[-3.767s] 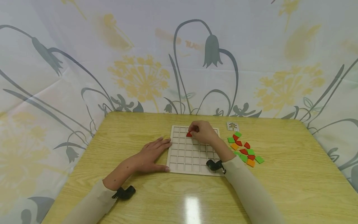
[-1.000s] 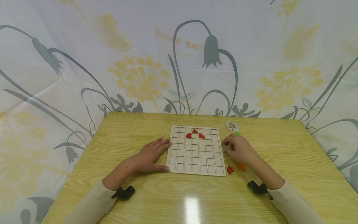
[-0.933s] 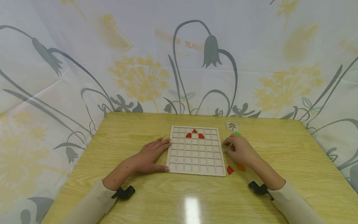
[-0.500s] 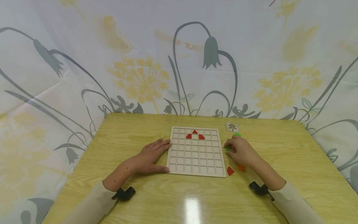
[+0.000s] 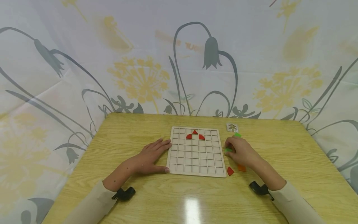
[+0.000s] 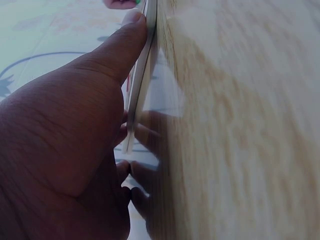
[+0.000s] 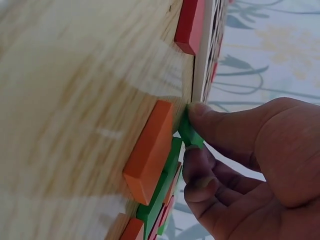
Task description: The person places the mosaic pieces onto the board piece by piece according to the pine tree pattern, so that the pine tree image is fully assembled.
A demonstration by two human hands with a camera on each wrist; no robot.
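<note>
A pale wooden grid board (image 5: 184, 154) lies mid-table in the head view. Near its far edge sit a red triangle (image 5: 195, 132) and, one row nearer, two red rounded pieces, one at left (image 5: 189, 136) and one at right (image 5: 201, 137). My left hand (image 5: 149, 158) rests on the table with fingers spread, thumb and fingertips at the board's left edge. Just off the right edge, my right hand (image 5: 243, 152) pinches a green tile (image 7: 189, 131) between thumb and fingers. That hand hides much of the tile pile.
By the board's near right corner lies a red wedge piece (image 5: 230, 171), with an orange tile (image 5: 241, 168) beside it. Another green tile (image 5: 237, 134) shows beyond the right hand. Farther back is a small patterned card (image 5: 232, 127). A printed cloth (image 5: 156, 77) hangs behind the table.
Earlier, my right hand was over the board with a red piece; it then moved right to the pile and now holds a green tile. The left hand stayed put.
</note>
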